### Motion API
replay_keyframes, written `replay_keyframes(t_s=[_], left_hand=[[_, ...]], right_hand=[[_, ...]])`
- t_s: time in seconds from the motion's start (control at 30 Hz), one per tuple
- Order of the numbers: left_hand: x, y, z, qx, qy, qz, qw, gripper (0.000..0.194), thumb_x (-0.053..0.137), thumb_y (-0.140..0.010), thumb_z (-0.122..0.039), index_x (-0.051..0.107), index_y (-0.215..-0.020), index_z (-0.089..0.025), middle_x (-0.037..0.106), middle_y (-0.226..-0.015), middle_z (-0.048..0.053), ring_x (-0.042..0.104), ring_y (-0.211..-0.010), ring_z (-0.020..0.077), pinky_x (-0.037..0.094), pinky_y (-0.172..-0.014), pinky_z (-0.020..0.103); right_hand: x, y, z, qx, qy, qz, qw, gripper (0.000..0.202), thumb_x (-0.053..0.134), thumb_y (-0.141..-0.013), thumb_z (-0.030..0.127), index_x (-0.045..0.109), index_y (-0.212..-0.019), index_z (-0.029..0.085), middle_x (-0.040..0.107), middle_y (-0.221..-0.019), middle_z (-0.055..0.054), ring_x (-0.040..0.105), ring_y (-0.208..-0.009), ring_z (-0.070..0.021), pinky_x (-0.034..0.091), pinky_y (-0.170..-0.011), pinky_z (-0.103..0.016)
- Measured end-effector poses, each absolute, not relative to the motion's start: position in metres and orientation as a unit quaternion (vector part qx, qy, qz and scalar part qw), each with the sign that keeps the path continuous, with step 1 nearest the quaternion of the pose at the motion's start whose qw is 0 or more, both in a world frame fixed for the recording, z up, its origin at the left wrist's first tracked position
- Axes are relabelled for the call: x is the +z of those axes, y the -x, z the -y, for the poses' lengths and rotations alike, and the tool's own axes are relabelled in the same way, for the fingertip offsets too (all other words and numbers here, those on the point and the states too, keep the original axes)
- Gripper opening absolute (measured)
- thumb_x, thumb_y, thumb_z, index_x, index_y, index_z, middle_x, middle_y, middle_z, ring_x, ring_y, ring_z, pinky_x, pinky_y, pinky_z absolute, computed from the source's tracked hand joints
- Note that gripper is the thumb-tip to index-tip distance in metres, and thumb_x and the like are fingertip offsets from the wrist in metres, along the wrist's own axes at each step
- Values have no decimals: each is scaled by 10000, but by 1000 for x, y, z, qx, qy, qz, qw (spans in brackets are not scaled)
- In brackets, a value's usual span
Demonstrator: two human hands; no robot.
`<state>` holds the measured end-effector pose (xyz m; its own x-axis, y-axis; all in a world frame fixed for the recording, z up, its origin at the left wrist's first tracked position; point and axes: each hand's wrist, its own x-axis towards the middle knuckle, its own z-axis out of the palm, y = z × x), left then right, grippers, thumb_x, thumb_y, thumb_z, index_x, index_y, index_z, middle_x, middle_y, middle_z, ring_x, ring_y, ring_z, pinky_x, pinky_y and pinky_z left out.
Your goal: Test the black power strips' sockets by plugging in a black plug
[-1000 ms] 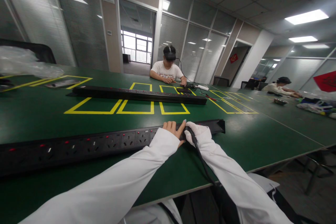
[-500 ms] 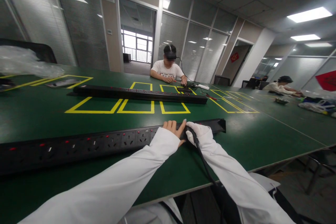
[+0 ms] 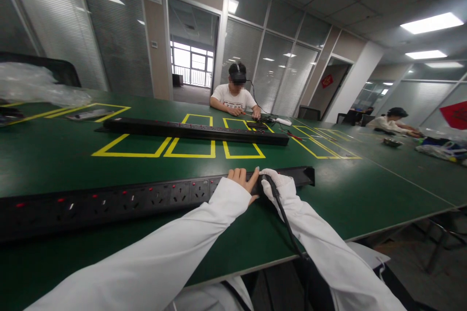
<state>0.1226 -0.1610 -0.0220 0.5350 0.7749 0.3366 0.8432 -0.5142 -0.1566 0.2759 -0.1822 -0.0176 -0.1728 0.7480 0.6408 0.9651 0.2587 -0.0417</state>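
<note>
A long black socket strip (image 3: 156,197) with red switches lies across the near part of the green table. My left hand (image 3: 243,181) presses on it near its right end, fingers over the far edge and thumb spread out. Just right of that, my right hand (image 3: 274,184), in a white glove, is closed round the plug end of a black cable (image 3: 286,218), against the strip. The cable hangs down over the table's front edge. The plug's face is hidden by the hand and strip.
A second black strip (image 3: 197,130) lies farther back over yellow taped outlines. Across the table a person (image 3: 233,95) in a headset works beside cables and a white power strip (image 3: 283,121). Clear plastic bags (image 3: 36,85) lie at left. Another person (image 3: 392,120) sits far right.
My right hand and the cable have tilted slightly, and the cable's upper part has shifted a little to the right. My left hand stays on the strip.
</note>
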Motion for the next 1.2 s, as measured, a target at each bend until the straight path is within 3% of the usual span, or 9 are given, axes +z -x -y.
replay_keyframes(t_s=[0.23, 0.53, 0.8, 1.0, 1.2], left_hand=[[-22, -121, 162, -119, 863, 462, 167, 775, 495, -682, -539, 161, -1320, -252, 467, -1009, 165, 434, -849, 297, 266, -709, 393], [-23, -123, 161, -117, 860, 471, 155, 771, 501, -676, -542, 171, -1316, -267, 465, -1008, 161, 430, -856, 303, 267, -708, 399], [-21, -119, 161, -130, 864, 464, 148, 752, 485, -683, -540, 186, -1313, -259, 459, -1006, 157, 431, -854, 292, 276, -708, 385], [-15, -111, 158, -175, 871, 440, 135, 676, 379, -723, -578, 261, -1291, -230, 470, -975, 147, 435, -843, 271, 288, -697, 358], [-16, -117, 150, -125, 862, 478, 114, 715, 422, -678, -606, 266, -1284, -258, 469, -979, 142, 440, -836, 276, 286, -699, 369]], right_hand=[[-10, -274, 186, -241, 588, 751, 182, 340, 448, -722, 374, 551, -1027, 262, 644, -817, 2, 586, -698, -178, 339, -589, -261], [-15, -276, 185, -177, 567, 751, 289, 297, 404, -768, 368, 555, -984, 230, 634, -745, 12, 569, -608, -123, 381, -606, -224], [-12, -278, 189, -252, 581, 738, 234, 344, 449, -730, 368, 561, -1029, 239, 646, -829, -11, 595, -696, -176, 396, -629, -273], [-6, -292, 194, -215, 570, 700, 372, 320, 426, -757, 336, 559, -1018, 209, 642, -816, -23, 592, -669, -148, 445, -660, -250], [-14, -304, 188, -121, 560, 664, 481, 277, 424, -769, 347, 558, -970, 213, 623, -721, -3, 572, -584, -129, 459, -616, -245]])
